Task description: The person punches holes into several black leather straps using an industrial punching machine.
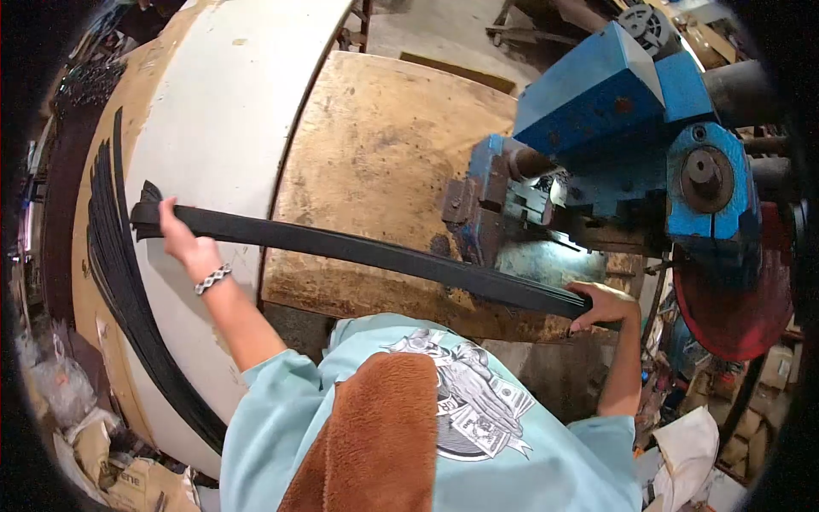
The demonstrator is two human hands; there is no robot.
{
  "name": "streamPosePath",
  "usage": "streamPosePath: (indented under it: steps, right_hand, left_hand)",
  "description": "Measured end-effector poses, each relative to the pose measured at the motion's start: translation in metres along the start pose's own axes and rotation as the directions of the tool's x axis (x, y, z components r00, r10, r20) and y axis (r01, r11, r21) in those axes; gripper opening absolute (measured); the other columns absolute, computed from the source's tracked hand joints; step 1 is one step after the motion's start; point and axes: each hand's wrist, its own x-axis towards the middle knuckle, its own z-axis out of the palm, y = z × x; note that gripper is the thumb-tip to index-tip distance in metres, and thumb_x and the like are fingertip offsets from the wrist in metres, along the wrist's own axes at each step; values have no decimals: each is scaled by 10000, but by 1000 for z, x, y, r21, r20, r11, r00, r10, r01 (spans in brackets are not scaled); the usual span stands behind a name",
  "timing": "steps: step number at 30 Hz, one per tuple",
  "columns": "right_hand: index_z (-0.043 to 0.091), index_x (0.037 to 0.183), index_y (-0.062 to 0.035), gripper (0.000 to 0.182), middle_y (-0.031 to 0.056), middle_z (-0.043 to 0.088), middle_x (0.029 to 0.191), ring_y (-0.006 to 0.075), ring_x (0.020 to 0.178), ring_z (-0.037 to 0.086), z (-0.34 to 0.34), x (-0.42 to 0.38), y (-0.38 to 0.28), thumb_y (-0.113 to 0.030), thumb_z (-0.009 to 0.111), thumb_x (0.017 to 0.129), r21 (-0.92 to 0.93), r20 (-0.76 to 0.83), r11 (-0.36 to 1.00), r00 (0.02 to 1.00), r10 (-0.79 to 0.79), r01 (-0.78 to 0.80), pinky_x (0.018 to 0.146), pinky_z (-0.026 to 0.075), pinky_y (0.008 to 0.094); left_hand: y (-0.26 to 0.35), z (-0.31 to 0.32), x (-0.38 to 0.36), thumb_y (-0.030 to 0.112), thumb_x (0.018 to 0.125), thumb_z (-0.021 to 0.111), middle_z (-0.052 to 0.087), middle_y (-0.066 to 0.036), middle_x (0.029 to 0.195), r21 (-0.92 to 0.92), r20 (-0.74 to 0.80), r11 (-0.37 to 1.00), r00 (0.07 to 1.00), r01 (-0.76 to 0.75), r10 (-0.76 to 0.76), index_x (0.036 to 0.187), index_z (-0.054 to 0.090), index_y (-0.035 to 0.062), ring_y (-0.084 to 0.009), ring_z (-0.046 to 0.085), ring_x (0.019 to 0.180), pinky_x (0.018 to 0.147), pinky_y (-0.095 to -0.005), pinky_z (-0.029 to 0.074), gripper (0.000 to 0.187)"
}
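Note:
A long bundle of black strips (367, 250) stretches across in front of my body, from the white board on the left to the blue machine's side on the right. My left hand (185, 236) is wrapped round the bundle near its left end, where a few strip ends stick up. At the other end, my right hand (607, 305) grips the bundle, its thumb and fingers closed about the strip ends. A second pile of black strips (128, 273) lies curved along the board's left edge, apart from my hands.
A blue machine (589, 111) with a press head stands on the right, a red wheel (738, 290) beside it. Beneath the bundle is a stained wooden table (367, 128), adjoining the white board (230, 94). Cardboard and bags (128, 478) lie at lower left.

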Motion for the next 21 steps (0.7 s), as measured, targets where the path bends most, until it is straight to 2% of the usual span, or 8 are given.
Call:
streamPosePath:
  steps: [2,4,7,10,12,14,18,21]
  right_hand:
    - [503,1476,-20,1095,170,623,1372,255,1195,635,0,-2,10,-567,938,632,-32,-11,999,1000,-17,17,990,515,400]
    - [452,1501,-28,1057,133,612,1326,193,1038,674,-2,2,11,-441,964,674,-73,19,997,1000,-8,10,845,567,375]
    - [446,1522,-13,1058,147,591,1406,240,1106,674,-4,2,29,-383,970,680,-98,12,994,999,51,-50,915,556,400]
    - [451,1525,-5,1155,179,551,1482,295,1279,599,-9,8,19,-501,978,625,-49,33,995,995,93,-91,1083,477,430]
    - [412,1565,-25,1293,206,468,1572,333,1453,453,-8,10,27,-651,944,568,-113,0,982,989,150,-149,1174,393,441]
    - [390,1580,-39,1318,193,447,1589,337,1458,446,-13,12,29,-674,934,561,-161,32,973,984,175,-168,1194,379,455]
    - [427,1556,-27,1297,188,512,1537,322,1407,508,-13,2,-17,-631,953,535,-193,26,956,973,230,-221,1158,419,441]
    - [483,1506,-23,1213,165,611,1408,289,1253,615,-6,6,15,-581,967,545,-190,-38,971,989,142,-147,1053,477,415]
  left_hand:
    - [19,-1,-7,185,786,778,626,-87,804,-22,-4,998,999,-50,50,919,625,55,-240,647,661,647,-414,555,241]
    - [23,-16,8,215,783,783,621,-84,810,-33,139,997,988,74,-68,973,616,70,-261,661,671,655,-424,564,292]
    - [-8,-39,54,278,759,799,598,-79,857,-8,188,987,969,162,-158,1022,578,87,-303,672,695,679,-461,578,393]
    - [-82,-65,118,279,822,811,657,-142,952,-32,171,926,915,377,-366,1006,575,95,-361,691,843,814,-546,585,351]
    - [-77,-57,118,325,865,787,680,-168,978,-20,211,898,879,440,-427,1052,591,77,-371,693,873,859,-552,573,367]
    - [-76,-65,124,334,881,766,696,-175,1001,-15,189,861,847,508,-496,1068,603,68,-367,693,886,878,-542,566,364]
    - [-63,-60,111,542,844,761,718,-103,1055,351,207,880,890,319,-405,1112,681,76,-273,680,974,871,-534,566,543]
    - [-34,-61,112,745,781,737,723,-191,1077,727,82,617,853,303,-516,1185,672,-3,-300,725,970,779,-576,588,853]
